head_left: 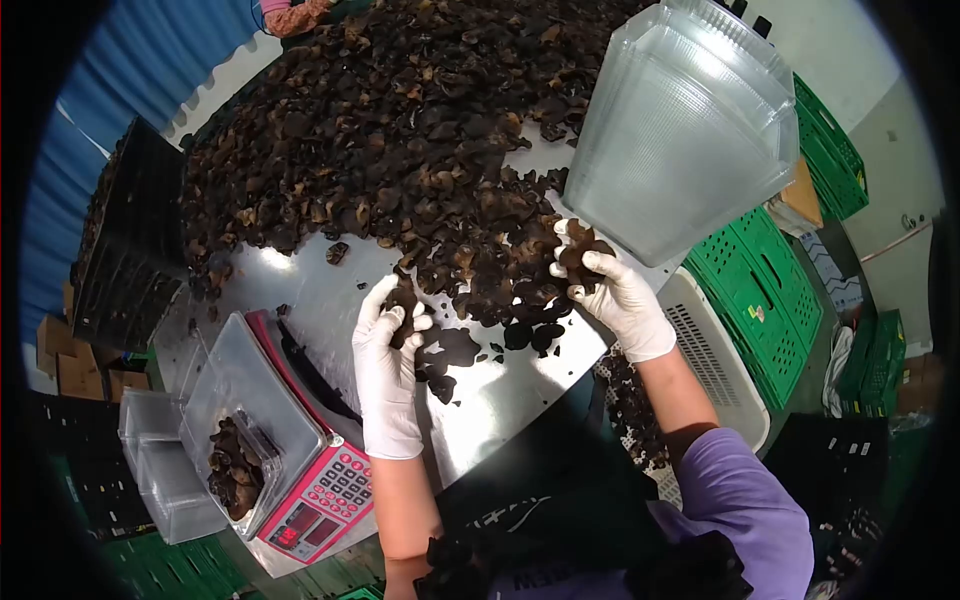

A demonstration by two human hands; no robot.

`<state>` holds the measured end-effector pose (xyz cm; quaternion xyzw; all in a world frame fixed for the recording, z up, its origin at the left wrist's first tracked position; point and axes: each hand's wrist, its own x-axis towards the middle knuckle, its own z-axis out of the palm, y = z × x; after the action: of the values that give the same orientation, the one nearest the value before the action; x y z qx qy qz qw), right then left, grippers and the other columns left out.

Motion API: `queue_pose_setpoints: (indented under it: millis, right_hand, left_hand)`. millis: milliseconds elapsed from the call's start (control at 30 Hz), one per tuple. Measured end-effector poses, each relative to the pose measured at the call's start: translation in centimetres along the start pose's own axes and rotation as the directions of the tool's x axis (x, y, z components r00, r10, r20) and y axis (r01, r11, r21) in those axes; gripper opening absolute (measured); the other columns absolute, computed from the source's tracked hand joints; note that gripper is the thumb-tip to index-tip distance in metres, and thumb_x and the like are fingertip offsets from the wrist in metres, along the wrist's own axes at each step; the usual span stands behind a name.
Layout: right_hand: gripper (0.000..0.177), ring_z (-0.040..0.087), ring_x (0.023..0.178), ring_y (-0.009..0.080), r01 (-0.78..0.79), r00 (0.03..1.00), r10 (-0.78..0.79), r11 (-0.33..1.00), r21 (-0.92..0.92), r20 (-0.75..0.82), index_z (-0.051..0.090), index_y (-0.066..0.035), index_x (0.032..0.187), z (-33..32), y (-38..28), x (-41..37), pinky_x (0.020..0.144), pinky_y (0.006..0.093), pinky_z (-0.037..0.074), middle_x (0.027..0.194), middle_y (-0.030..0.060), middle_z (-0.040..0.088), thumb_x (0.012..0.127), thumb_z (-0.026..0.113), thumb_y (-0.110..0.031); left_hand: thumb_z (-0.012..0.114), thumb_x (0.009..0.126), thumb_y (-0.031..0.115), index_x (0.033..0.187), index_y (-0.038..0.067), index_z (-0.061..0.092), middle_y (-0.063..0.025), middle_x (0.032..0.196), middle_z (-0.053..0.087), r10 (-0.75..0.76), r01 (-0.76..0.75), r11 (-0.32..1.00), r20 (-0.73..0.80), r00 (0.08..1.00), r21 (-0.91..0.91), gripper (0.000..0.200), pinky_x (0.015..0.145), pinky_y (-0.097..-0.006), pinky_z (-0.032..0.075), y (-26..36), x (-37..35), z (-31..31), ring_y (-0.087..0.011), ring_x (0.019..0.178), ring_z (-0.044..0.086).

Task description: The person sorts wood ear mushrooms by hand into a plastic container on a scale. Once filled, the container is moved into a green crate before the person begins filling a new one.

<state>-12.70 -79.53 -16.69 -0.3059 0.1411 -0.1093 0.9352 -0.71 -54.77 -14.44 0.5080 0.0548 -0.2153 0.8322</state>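
Observation:
A large heap of dark brown, ear-shaped fungus pieces (400, 130) covers the far part of the metal table (480, 415). My left hand (390, 370), in a white glove, is closed around some dark pieces at the near edge of the heap. My right hand (620, 300), also gloved, grips a small clump of pieces at the heap's right edge. Loose pieces lie on the metal between both hands. Left of my left hand, a pink scale (335, 500) carries a clear plastic tray (262, 455) holding dark pieces.
A tall stack of clear containers (690, 130) stands at the right. Beyond the table edge are a white basket (715, 370) and green crates (760, 300). More clear containers (170, 480) and a black crate (135, 240) are at the left. Another person's arm (295, 18) shows at the top.

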Motion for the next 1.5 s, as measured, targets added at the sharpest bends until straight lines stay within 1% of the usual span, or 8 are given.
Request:
queue_pose_setpoints:
  millis: [167,400,633,800,967,1100,1300,1500]
  right_hand:
    - [0.014,0.066,0.085,0.0229,0.057,0.996,-0.064,0.99,-0.129,-0.055,0.056,-0.005,0.087,-0.5,-0.4,0.2,0.061,0.0265,0.052,0.096,0.009,0.063,0.081,0.068,-0.007]
    - [0.007,0.064,0.068,0.0113,0.077,0.985,-0.151,0.811,-0.58,-0.08,0.057,-0.003,0.088,4.5,-0.7,2.6,0.056,0.0212,0.046,0.083,0.0058,0.066,0.082,0.062,-0.005]
    - [0.015,0.063,0.068,0.0113,0.146,0.98,-0.198,0.673,-0.725,0.014,0.066,-0.005,0.099,2.4,1.8,5.1,0.059,0.0243,0.047,0.082,0.0026,0.067,0.086,0.065,-0.013]
    - [0.021,0.066,0.086,0.0303,0.126,0.948,-0.254,-0.255,-0.959,0.193,0.069,-0.013,0.101,2.8,2.0,6.1,0.073,0.0391,0.051,0.098,0.01,0.068,0.081,0.069,-0.019]
    - [0.016,0.065,0.082,0.0303,0.097,0.943,-0.205,-0.585,-0.805,0.262,0.063,-0.006,0.082,3.3,3.5,7.0,0.072,0.0432,0.05,0.084,0.0129,0.065,0.078,0.066,-0.021]
    - [0.02,0.065,0.084,0.0316,0.018,0.962,-0.212,-0.585,-0.811,0.174,0.07,-0.012,0.09,4.3,3.1,7.3,0.074,0.0419,0.051,0.086,0.0122,0.068,0.079,0.066,-0.028]
    - [0.021,0.065,0.081,0.0214,0.215,0.917,-0.345,0.002,-0.977,0.201,0.07,-0.006,0.096,6.0,3.0,4.5,0.072,0.0332,0.049,0.089,0.009,0.069,0.08,0.073,-0.019]
    - [0.013,0.053,0.067,0.0041,0.243,0.97,-0.125,0.484,-0.841,0.209,0.067,-0.001,0.094,16.0,5.1,1.2,0.062,0.0204,0.043,0.078,-0.0031,0.062,0.085,0.07,-0.01]
  left_hand:
    - [0.065,0.089,0.01,0.089,0.003,0.065,0.0002,0.073,0.06,0.074,-0.104,0.906,0.09,0.993,0.41,0.007,0.053,-0.0178,0.038,-0.9,0.3,1.1,-0.0041,0.061,0.051]
    - [0.07,0.081,0.031,0.086,0.009,0.067,-0.0123,0.084,0.069,0.252,-0.337,-0.096,0.35,0.902,0.937,0.023,0.069,-0.0386,0.051,-4.3,1.5,5.9,-0.0307,0.076,0.066]
    - [0.069,0.083,0.017,0.085,0.005,0.068,-0.0051,0.072,0.064,0.456,-0.401,0.398,0.202,0.867,0.825,0.012,0.061,-0.0291,0.044,-3.4,1.1,3.2,-0.0178,0.064,0.059]
    - [0.067,0.08,0.001,0.082,0.001,0.063,-0.0051,0.084,0.065,0.36,-0.28,0.735,-0.004,0.933,0.617,0.005,0.065,-0.0233,0.045,3.5,-5.1,0.8,-0.011,0.069,0.056]
    - [0.06,0.089,0.003,0.09,0.003,0.061,-0.0049,0.095,0.065,0.742,-0.483,0.58,-0.181,0.645,0.656,0.002,0.065,-0.0198,0.044,9.6,-12.1,-4.8,-0.0077,0.074,0.054]
    - [0.06,0.091,0.001,0.087,0.002,0.058,-0.0034,0.099,0.061,0.882,-0.413,0.365,-0.168,0.441,0.834,0.005,0.078,-0.0219,0.044,13.7,-14.1,-12.4,-0.0089,0.083,0.053]
    - [0.068,0.078,-0.003,0.091,0.0,0.057,-0.0082,0.095,0.061,0.816,0.02,0.058,-0.059,0.576,0.998,0.017,0.087,-0.0316,0.045,15.4,-14.5,-21.0,-0.0202,0.089,0.056]
    - [0.066,0.083,0.002,0.109,-0.001,0.061,-0.0086,0.105,0.063,0.73,-0.171,0.374,-0.176,0.66,0.911,0.027,0.093,-0.0313,0.044,15.2,-15.2,-19.3,-0.0198,0.102,0.058]
